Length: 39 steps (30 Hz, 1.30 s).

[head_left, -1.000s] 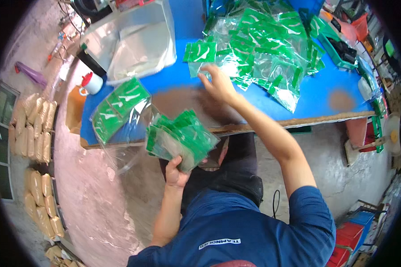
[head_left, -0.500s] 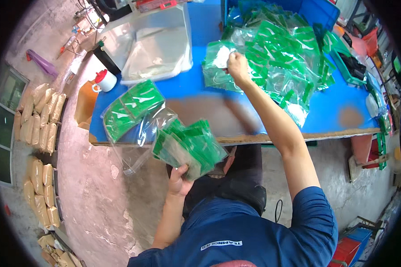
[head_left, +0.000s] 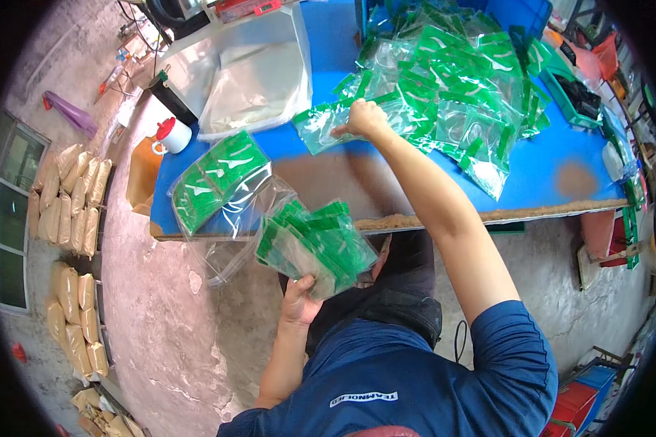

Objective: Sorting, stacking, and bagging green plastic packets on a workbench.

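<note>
Your left hand (head_left: pixel 301 300) holds a fanned stack of packets (head_left: pixel 315 246) below the near edge of the blue table (head_left: pixel 321 171), fingers wrapped round its lower end; the stack's long axis runs from near-left to far-right, its free ends spreading up toward the table edge. The packets are flat clear plastic with green printed bands, overlapping like cards. Your right hand (head_left: pixel 366 119) reaches far across the table and pinches the edge of a single clear-and-green packet (head_left: pixel 326 125), fingers curled closed on it; that one lies flat, its long side running left to right. Just right of it spreads a loose heap of packets (head_left: pixel 463 87) of the same kind, covering the far right of the table. To the left, a large clear bag (head_left: pixel 222 182) filled with green packets hangs over the near-left corner, between the stack and the table. Farther left stand a white jug with a red lid (head_left: pixel 172 135) and a big clear bag (head_left: pixel 259 76) of pale sheets.
</note>
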{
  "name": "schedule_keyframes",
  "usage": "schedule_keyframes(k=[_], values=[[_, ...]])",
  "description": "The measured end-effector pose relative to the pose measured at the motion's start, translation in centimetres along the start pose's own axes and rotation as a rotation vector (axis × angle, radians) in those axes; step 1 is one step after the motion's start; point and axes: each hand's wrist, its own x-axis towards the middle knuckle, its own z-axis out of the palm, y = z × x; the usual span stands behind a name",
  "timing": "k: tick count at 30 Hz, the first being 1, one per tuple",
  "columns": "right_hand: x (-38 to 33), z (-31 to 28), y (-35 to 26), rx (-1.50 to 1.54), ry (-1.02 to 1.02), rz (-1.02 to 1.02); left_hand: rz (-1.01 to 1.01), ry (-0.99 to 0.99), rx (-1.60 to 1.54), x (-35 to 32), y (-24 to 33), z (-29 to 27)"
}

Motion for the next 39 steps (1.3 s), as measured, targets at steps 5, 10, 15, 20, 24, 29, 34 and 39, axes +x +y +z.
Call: schedule_keyframes(k=[5,10,15,20,24,29,34,39], values=[[2.3,0.4,2.4,0.009,-0.264,-0.074,0.022,-0.013,0.026,0.4,-0.3,-0.1],[-1.3,2.1,2.0,0.144,-0.152,-0.261,0.042,0.020,0.004,0.6,0.2,-1.2],[-11.1,-1.0,3.2,0.904,-0.272,-0.351,0.056,-0.072,-0.078,2.0,1.4,0.6],[-20.3,-2.6,3.6,1.354,-0.688,-0.375,0.082,-0.192,0.004,4.4,1.8,1.9],[-21.1,-3.3,4.7,1.411,-0.647,-0.323,0.084,-0.168,0.131,5.3,1.7,4.5],[-19.7,-4.3,5.2,0.980,0.002,-0.559,0.520,-0.177,0.752,10.3,3.4,9.5],[-17.8,-0.1,6.7,0.872,0.035,-0.531,0.540,-0.375,1.437,14.4,6.1,8.3],[-19.5,3.1,7.2,0.924,0.027,-0.440,0.546,-0.404,1.425,15.1,4.8,5.5]])
